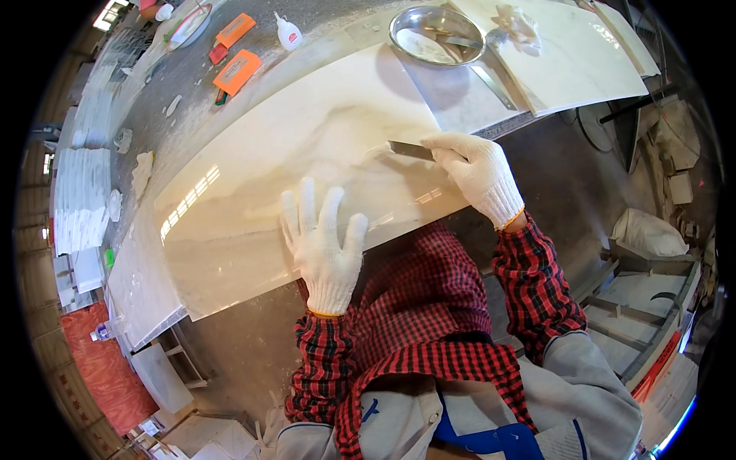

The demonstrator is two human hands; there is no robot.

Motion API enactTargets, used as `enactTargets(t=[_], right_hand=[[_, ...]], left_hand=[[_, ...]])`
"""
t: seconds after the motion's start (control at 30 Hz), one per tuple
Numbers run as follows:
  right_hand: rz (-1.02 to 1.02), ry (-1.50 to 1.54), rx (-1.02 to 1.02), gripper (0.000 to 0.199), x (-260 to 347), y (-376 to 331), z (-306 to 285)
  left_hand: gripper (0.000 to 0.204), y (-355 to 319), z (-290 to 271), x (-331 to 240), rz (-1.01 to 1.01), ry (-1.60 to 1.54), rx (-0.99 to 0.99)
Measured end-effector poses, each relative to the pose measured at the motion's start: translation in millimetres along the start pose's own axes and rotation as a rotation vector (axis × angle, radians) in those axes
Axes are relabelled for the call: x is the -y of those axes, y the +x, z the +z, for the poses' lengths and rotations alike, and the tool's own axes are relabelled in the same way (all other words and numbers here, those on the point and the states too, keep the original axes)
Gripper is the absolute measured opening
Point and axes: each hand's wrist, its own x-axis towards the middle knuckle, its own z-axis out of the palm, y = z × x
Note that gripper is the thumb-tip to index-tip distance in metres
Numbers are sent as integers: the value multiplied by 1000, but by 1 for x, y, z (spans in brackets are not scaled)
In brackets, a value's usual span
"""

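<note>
A large glossy cream marble slab (253, 192) lies across the workbench in front of me. My left hand (322, 245), in a white knit glove, rests flat on the slab's near edge with fingers spread. My right hand (479, 172), also gloved, grips a flat metal scraper blade (410, 149) whose tip touches the slab's surface near its right end. Red-and-black checked sleeves cover both forearms.
A round steel bowl (435, 34) with tools sits at the back, beside another pale slab (567, 54). Orange sanding blocks (238, 70) and a small white glue bottle (288, 34) lie on the grey bench. White tile stacks (80, 199) stand at the left. A white sack (648, 234) is at the right.
</note>
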Motion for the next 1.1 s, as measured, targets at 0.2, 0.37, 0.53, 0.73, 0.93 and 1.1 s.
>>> enactTargets(t=[0.2,0.37,0.53,0.73,0.93,1.1], right_hand=[[-27,16,6,24,2,-2,12],[-6,18,15,24,6,1,12],[-18,45,43,24,14,5,20],[-151,-89,37,24,24,13,44],[-23,4,32,23,18,11,25],[-97,62,-7,21,11,11,29]], left_hand=[[45,1,-1,-5,22,38,-5],[43,0,0,-6,7,17,-38],[40,0,6,-3,15,33,-52],[39,2,7,-7,-7,25,-68],[38,0,5,-5,-5,9,-51],[39,1,4,-4,10,7,-52]])
